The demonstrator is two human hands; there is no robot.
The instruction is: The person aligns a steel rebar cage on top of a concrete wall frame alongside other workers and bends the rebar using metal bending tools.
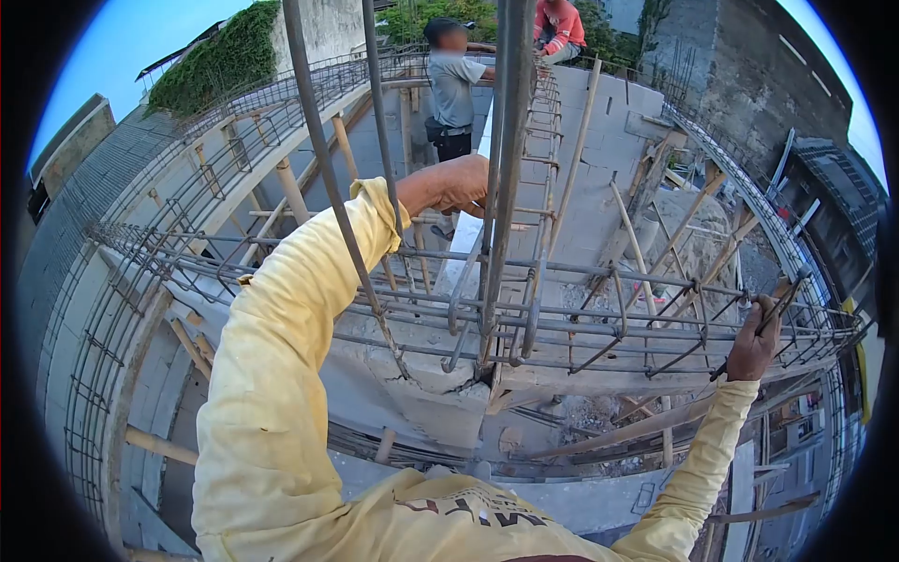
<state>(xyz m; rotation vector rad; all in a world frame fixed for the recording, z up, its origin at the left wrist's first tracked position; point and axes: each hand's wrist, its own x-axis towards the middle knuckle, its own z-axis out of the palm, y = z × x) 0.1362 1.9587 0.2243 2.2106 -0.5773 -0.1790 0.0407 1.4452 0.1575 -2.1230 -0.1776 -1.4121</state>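
The left hand [456,184], at upper centre of the frame, is curling its fingers around a vertical steel bar [511,169], ribbed and grey, one of a tight bundle rising from frame centre. Two more slim vertical bars [323,150] are standing at upper left of that bundle.

The right hand [755,339], at right of frame, is clenching its fingers on a thin dark tool [777,309] pressed against the horizontal rebar cage [599,318]; how the fingertips are sitting cannot be told. The cage is running left to right across mid frame, long round bars tied by rectangular stirrups. Both sleeves are pale yellow fabric, creased.

Under the cage, a rough grey concrete column head [421,393] is showing chipped edges. Round wooden poles [292,187] are propping the formwork.

At the top of frame, two other people are working: one in a grey shirt [453,89] standing, one in red [560,23] bending.
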